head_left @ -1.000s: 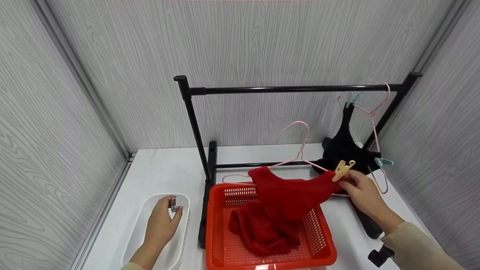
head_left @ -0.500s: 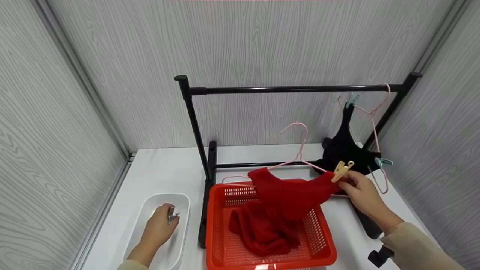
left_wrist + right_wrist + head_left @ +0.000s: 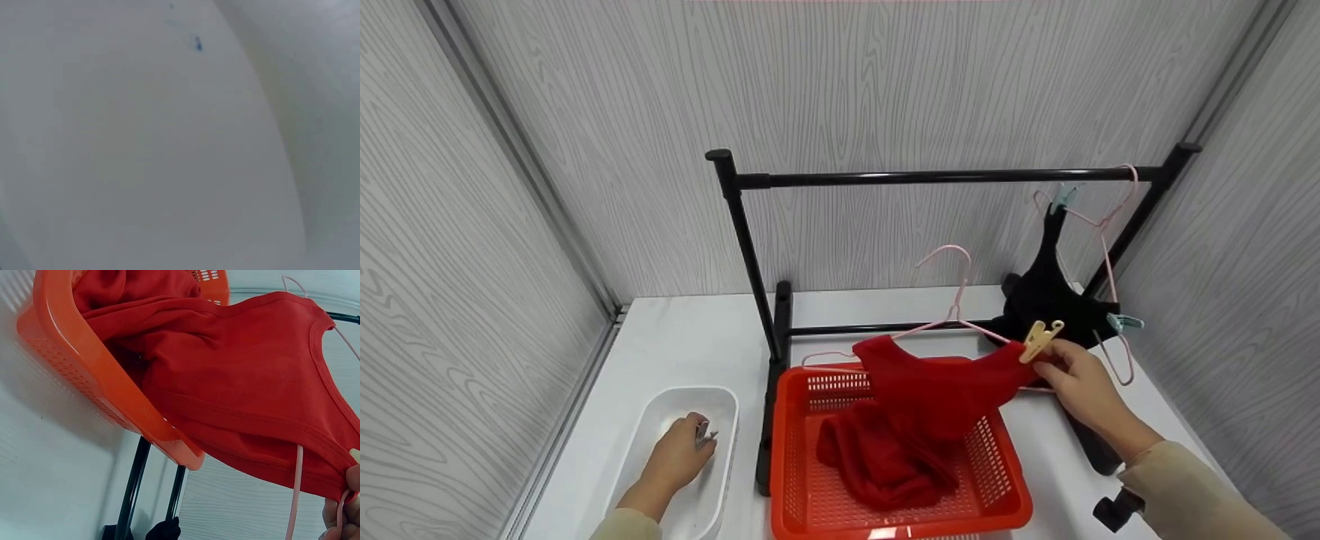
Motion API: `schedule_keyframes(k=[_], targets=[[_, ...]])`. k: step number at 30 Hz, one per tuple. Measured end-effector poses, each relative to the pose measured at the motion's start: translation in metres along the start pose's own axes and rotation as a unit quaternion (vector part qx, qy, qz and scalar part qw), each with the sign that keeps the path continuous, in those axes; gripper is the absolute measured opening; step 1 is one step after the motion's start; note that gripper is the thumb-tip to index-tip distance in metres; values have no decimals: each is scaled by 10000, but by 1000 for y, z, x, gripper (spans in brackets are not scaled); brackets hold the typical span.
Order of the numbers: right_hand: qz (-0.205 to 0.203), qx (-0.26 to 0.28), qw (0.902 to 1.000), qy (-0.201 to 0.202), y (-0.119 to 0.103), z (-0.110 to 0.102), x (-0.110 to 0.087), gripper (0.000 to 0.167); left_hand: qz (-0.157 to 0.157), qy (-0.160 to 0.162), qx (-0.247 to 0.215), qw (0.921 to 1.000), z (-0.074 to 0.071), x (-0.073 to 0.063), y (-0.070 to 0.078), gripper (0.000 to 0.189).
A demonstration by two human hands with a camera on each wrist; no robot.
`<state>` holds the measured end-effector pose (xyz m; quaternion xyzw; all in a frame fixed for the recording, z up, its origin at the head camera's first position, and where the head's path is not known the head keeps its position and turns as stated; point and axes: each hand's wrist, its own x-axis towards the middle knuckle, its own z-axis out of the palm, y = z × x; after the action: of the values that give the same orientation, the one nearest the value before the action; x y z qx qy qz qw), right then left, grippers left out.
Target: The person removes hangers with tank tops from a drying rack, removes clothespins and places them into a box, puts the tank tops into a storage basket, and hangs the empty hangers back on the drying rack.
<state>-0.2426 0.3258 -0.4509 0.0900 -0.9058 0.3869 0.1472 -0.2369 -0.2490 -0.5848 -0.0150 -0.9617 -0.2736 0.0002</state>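
Behind everything, grey wood-grain panels (image 3: 840, 90); below, a glossy white counter (image 3: 694, 337). Over the right part, a black tubular metal rack (image 3: 922, 178), with its rail running left to right. In front, an orange-red perforated plastic basket (image 3: 781, 457). Further left, a long, round-cornered white plastic bin (image 3: 720, 405), lengthwise from near to far. Above the basket and trailing into it, a red sleeveless fabric garment (image 3: 945, 382), neckline up, shoulders spread left and right, hem downward. Inside the basket, rumpled red cloth (image 3: 877, 457); cannot tell whether part of the same garment. At the rack's right end, a black fabric garment (image 3: 1046, 292) on a thin pink wire hanger (image 3: 1103, 225) hooked over the rail. Within the red garment's shoulders, a second pink hanger (image 3: 958, 301), long axis crosswise, hook upward and opening left, clear of the rail. At the red garment's right shoulder end, the right grip (image 3: 1084, 386), grasping fabric and hanger tip together. Inside the bin, the left grip (image 3: 679, 450), pinching a small greyish clip (image 3: 703, 433), too small to tell its direction. Just beside the right fingers, a yellow plastic clothespin (image 3: 1041, 342) on the red shoulder, slanting from lower left to upper right, handles uppermost. On the black garment, two teal plastic clips (image 3: 1123, 322).
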Motion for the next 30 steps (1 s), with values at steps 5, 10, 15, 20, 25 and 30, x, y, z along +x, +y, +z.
schedule_keyframes(k=[5,10,15,20,25,30], targets=[[16,45,10000,-7,-1,0,0,6,-180,-240,59,9995,4,3,-3,43],[2,-35,10000,-12,-3,0,0,5,-282,-464,103,9985,8,8,-7,44],[-28,-76,10000,11,-3,1,1,6,-313,-468,170,9983,10,13,-10,45],[-16,-76,10000,11,-2,1,0,6,-341,-534,105,9979,12,16,-11,43],[28,-12,10000,-21,-2,0,0,8,-354,-549,109,9978,14,15,-12,40],[24,-32,10000,-75,-2,0,-1,10,-341,-504,128,9981,13,16,-12,40]])
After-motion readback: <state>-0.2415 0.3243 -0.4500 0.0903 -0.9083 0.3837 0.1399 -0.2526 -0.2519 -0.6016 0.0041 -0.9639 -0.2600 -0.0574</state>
